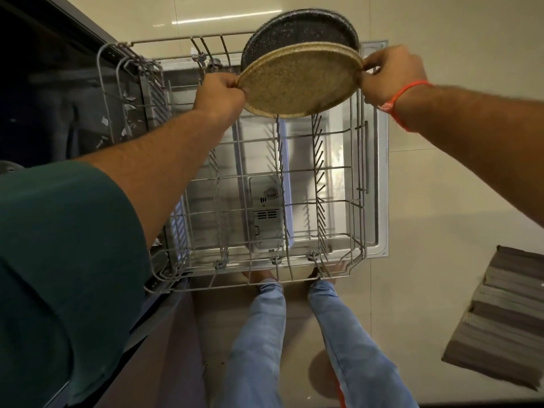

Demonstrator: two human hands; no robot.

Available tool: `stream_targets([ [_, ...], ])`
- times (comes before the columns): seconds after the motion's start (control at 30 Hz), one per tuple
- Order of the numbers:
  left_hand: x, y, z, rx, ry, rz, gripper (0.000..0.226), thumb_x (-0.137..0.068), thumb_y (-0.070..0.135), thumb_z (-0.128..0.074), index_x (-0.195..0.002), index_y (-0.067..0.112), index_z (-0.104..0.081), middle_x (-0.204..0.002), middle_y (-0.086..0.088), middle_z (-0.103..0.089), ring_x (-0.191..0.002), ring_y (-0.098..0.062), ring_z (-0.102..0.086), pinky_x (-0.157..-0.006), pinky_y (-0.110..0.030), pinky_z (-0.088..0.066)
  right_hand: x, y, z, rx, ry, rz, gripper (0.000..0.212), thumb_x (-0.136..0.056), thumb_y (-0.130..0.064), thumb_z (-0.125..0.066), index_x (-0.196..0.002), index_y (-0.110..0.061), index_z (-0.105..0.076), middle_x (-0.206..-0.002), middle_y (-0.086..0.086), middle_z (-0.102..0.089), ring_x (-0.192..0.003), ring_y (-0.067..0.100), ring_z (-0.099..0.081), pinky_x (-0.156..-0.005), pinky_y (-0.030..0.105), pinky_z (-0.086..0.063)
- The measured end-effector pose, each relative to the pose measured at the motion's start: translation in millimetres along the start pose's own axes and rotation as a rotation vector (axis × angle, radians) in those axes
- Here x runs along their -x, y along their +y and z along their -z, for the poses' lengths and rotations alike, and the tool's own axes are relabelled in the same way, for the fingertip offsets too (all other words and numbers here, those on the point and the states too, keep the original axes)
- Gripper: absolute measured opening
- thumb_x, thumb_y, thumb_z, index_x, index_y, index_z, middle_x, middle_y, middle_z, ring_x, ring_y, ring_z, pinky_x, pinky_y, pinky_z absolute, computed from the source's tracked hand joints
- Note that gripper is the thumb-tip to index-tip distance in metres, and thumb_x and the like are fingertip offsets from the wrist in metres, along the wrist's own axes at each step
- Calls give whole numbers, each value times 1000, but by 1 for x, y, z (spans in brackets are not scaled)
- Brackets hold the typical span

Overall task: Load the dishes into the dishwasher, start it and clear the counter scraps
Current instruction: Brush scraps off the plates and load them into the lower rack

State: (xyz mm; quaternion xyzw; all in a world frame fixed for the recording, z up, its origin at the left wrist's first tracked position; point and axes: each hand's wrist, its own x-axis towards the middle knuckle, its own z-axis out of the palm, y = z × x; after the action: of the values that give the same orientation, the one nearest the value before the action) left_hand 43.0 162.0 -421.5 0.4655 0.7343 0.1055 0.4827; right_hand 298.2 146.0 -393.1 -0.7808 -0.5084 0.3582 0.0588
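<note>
Cream glossy floor tiles (441,201) form the ground of the scene; a light streak reflects in them at the far side. On this floor, at the right edge, lies a grey-and-brown striped mat (500,313). The dark dishwasher cabinet (44,83) opens at the left, and its stainless-steel inner door panel (379,172) lies folded down flat, so that the rack can roll out over it. The grey wire lower rack (265,201) is pulled fully out, which exposes its tine rows from above and gives free access for loading; through its wires the grey plastic detergent compartment (266,213) shows on the door.

Two plates occupy the far right of the rack. The black speckled round plate (297,28) already stands on edge behind. The tan speckled round plate (297,81) is held just in front of it, tilted toward the vertical, its lower rim at the tine tops; whether it has seated between tines cannot be told. The on-edge posture probably serves to fit the tine slots.

The left hand (220,92) pinches the plate's left rim and the right hand (391,72), an orange band (403,95) at its wrist, pinches the right rim: each grip is closed on the tan plate, which steadies it at opposite points during lowering. The rest of the rack holds nothing visible, so loading appears to be at an early stage.
</note>
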Motion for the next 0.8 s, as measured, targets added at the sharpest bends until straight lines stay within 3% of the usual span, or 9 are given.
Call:
stream_targets([
  [0.1, -2, -3, -9, -28, -47, 36, 11, -101, 24, -58, -95, 20, -66, -76, 3, -56, -68, -9, -48, -65, -25, -39, -3, 5, -7, 50, -16, -16, 33, -98, -36, -61, -125, -17, -68, -112, 10, -70, -97, 25, -67, -93, 41, -56],
  [0.23, 1, -8, -18, -3, -81, 79, 14, -104, 30, -53, -105, 19, -61, -85, 4, -57, -83, -13, -53, -74, -29, -41, -2, 12, -15, 62, -30, -33, 34, -98, -39, -57, -125, -20, -65, -102, 7, -66, -96, 28, -67, -92, 44, -56],
  [0.5, 14, 1, -11, 65, -112, 84, 46, -101, 31, -58, -146, 25, -48, -130, 2, -57, -115, -15, -54, -92, -28, -39, 4, 19, -12, 68, -206, -61, 59, -97, -37, -60, -151, -23, -38, -130, 16, -61, -101, 30, -63, -94, 39, -52],
  [0.7, 31, 8, -5, 76, -149, 78, 49, -102, 29, -59, -148, 29, -44, -126, 2, -63, -106, -10, -59, -77, -26, -46, 14, 15, -2, 33, -248, -107, 68, -95, -42, -61, -155, -27, -31, -134, 15, -59, -114, 33, -62, -99, 43, -51],
  [0.8, 44, 10, -4, 106, -147, 47, 51, -101, 26, -59, -150, 30, -42, -128, 4, -61, -115, -14, -59, -93, -31, -47, 25, 9, -3, -14, -231, -58, 66, -97, -36, -61, -155, -27, -32, -138, 14, -56, -120, 31, -57, -91, 32, -43],
])
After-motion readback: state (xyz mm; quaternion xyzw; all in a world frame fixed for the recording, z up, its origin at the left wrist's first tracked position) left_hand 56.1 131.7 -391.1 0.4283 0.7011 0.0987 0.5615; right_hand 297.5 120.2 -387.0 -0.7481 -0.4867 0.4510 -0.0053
